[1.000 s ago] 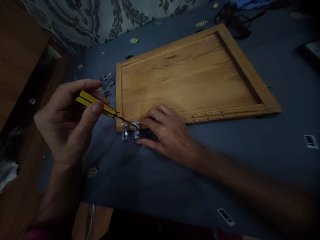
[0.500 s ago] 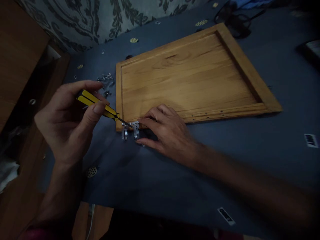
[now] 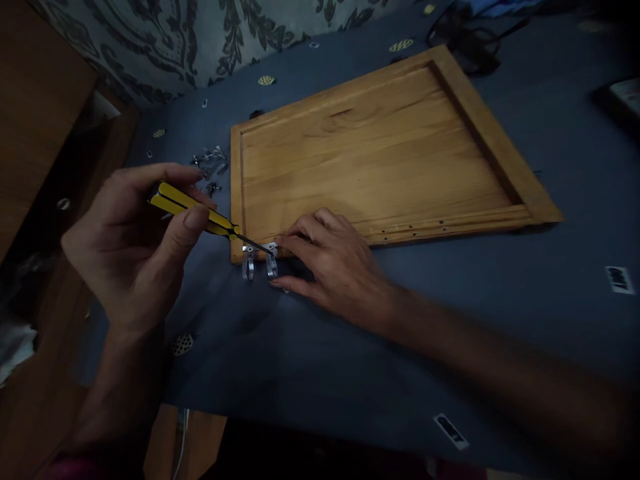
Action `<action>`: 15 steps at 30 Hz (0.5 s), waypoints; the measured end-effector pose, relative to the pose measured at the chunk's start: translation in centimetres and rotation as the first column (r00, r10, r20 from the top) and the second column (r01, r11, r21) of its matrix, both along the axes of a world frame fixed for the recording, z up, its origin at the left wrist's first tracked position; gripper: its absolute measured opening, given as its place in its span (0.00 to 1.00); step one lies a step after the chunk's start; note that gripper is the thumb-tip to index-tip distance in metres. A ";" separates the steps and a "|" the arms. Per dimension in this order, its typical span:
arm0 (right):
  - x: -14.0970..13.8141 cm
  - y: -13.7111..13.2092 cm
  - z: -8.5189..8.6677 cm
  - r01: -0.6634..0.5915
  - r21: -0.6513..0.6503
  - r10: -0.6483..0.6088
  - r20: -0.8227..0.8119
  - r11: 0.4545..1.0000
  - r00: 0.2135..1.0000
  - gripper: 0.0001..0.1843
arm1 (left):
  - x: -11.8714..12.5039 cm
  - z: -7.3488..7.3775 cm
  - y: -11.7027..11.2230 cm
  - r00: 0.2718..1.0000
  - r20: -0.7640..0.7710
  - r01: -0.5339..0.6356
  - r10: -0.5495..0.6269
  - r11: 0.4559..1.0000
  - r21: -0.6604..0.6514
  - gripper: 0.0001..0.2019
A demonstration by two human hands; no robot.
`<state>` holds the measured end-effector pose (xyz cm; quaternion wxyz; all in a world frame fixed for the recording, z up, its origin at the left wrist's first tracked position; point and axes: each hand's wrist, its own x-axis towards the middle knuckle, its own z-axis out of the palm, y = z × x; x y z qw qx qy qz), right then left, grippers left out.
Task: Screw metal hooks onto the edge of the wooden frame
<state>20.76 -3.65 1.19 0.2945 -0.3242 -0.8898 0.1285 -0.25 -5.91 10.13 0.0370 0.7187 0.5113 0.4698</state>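
Note:
My left hand (image 3: 133, 243) is closed round the yellow and black handle of a screwdriver (image 3: 200, 217), whose thin shaft points right and down to a small metal hook (image 3: 271, 260) at the near edge of a wooden panel (image 3: 380, 147). A second metal hook (image 3: 248, 261) hangs from that edge just to its left. My right hand (image 3: 333, 267) rests on the blue cloth (image 3: 500, 320), its fingertips pinching and steadying the hook under the screwdriver tip.
A small heap of loose metal hardware (image 3: 207, 163) lies on the cloth left of the panel. Dark cables (image 3: 465, 33) sit beyond the panel's far corner. Wooden furniture (image 3: 35, 113) stands at the left, patterned fabric behind.
The screwdriver tip shifted slightly along the hook bracket and my left hand drifted a little left. The right hand and panel stayed put.

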 end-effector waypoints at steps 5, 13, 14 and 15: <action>0.0 0.0 0.1 -0.001 0.000 0.001 0.008 1.000 1.000 0.24 | 0.1 0.1 -0.1 0.998 -0.022 0.061 -0.059 0.997 0.051 0.09; 0.0 0.1 -0.2 -0.002 0.026 0.002 -0.012 1.000 1.000 0.26 | 0.4 0.3 -0.5 0.999 0.017 -0.038 0.037 0.999 0.023 0.08; 0.0 0.1 -0.2 0.002 0.030 -0.001 -0.016 1.000 1.000 0.25 | 0.3 0.2 -0.5 1.000 0.008 -0.024 0.024 0.999 0.036 0.08; 0.0 0.1 -0.2 0.005 0.034 -0.005 -0.020 0.999 1.000 0.25 | 0.2 0.2 -0.4 1.000 0.001 0.003 -0.003 0.999 0.053 0.09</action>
